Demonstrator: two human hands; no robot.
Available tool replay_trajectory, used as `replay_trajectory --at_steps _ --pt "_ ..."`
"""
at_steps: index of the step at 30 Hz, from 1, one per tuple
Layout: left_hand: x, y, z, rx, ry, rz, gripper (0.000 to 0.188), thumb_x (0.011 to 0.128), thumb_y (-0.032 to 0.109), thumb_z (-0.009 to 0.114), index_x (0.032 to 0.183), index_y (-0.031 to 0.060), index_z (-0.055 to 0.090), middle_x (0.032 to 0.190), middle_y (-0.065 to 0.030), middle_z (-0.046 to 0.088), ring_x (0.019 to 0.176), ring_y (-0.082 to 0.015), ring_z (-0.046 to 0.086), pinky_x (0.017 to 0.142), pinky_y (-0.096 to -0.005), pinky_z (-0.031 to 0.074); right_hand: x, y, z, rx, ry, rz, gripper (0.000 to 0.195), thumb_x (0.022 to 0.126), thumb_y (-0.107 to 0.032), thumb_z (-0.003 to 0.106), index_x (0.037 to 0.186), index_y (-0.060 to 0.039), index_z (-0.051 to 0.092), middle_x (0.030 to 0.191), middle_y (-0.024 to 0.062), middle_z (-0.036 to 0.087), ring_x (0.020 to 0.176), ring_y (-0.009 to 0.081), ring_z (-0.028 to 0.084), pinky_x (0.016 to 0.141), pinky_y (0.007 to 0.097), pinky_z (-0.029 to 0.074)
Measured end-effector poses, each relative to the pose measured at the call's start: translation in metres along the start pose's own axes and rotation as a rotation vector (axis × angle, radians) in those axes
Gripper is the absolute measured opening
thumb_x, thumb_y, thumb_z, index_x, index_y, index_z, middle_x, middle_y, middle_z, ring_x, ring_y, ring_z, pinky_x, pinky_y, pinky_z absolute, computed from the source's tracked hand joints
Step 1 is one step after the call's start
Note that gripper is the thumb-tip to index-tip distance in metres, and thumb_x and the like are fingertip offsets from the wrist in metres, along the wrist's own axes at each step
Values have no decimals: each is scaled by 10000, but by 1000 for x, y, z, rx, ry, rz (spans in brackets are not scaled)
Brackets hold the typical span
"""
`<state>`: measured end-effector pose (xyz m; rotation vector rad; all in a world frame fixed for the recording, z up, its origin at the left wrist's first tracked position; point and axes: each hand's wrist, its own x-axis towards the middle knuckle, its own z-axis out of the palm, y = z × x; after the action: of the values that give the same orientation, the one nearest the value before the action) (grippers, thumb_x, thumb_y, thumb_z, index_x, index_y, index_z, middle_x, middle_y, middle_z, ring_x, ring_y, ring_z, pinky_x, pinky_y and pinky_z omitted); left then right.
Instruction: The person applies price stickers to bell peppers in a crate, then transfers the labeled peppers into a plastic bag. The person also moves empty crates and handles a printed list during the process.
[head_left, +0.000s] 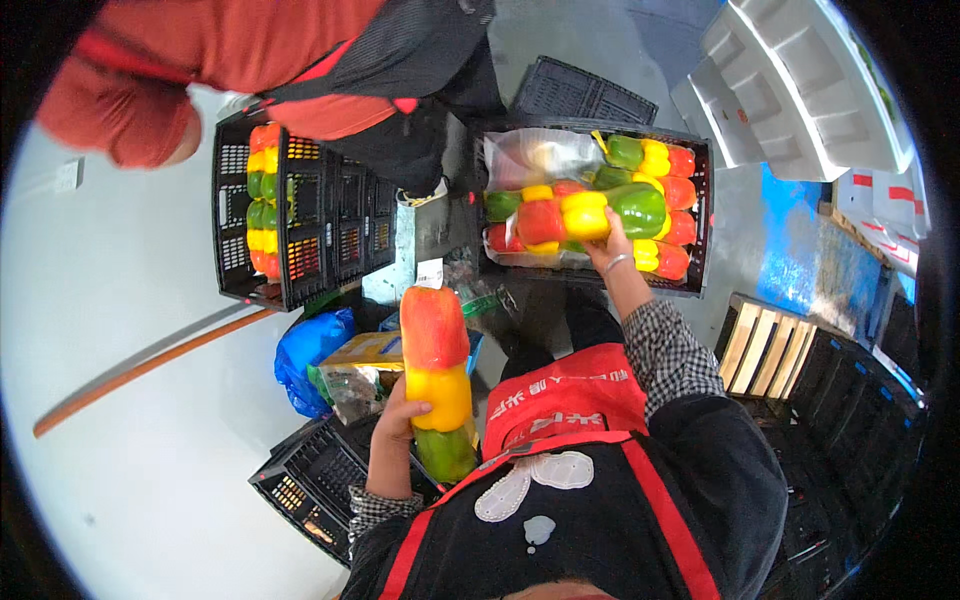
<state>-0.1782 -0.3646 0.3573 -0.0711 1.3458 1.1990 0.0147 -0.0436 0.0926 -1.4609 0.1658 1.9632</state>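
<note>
My left hand (405, 418) grips a wrapped pack of bell peppers (436, 390), red, yellow and green in a row, with a white tag at its red end. Farther forward and to the right, my right hand (611, 247) is closed around another such pack (585, 215), its green end to the right. That second pack is over a black plastic crate (705, 210) holding several similar packs laid side by side. A clear plastic sheet (510, 161) covers part of the crate's left side.
A co-worker in a red top (217, 45) stands at the upper left, beside upright black crates (326, 217) with pepper packs. A blue plastic bag (311, 360) and a yellow package (367, 350) lie left of me. White foam boxes (795, 82) stand upper right; a wooden slatted piece (769, 349) is at right.
</note>
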Motion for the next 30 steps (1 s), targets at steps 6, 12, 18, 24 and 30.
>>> replay_trajectory --at_steps 6,12,18,24,30 --pt "59 -2 42 -5 76 -131 791 608 230 696 1286 12 352 1179 -138 521 1054 -276 547 892 -391 457 112 15 57 192 -42 67 635 691 -255 767 1182 -55 418 1114 144 534 974 318 554 757 526 463" --pt "130 -6 46 64 140 -149 748 630 227 670 1274 7 359 1170 -136 520 1052 -272 548 896 -392 459 203 48 109 278 127 77 463 811 -291 663 1154 -43 474 1108 91 527 961 296 542 834 454 469" --pt "186 -32 34 -45 165 -162 662 671 173 639 1252 1 373 1153 -135 532 1039 -276 559 891 -394 463 190 45 64 -1260 -418 -286 558 747 -273 698 1193 -37 459 1206 94 511 1021 323 544 835 385 462" --pt "203 -49 21 -201 183 -245 625 677 147 628 1234 -5 388 1108 -144 550 1003 -285 578 869 -405 480 164 82 83 -2382 -739 -645 527 691 -196 704 1175 -118 509 1199 103 529 1146 293 475 907 466 387" --pt "191 -39 8 -115 163 -249 668 672 197 631 1254 -9 375 1162 -155 530 1051 -300 557 911 -415 454 155 68 112 -2598 -780 -341 623 633 -206 755 1191 -150 484 1221 108 500 1170 280 445 902 460 376"
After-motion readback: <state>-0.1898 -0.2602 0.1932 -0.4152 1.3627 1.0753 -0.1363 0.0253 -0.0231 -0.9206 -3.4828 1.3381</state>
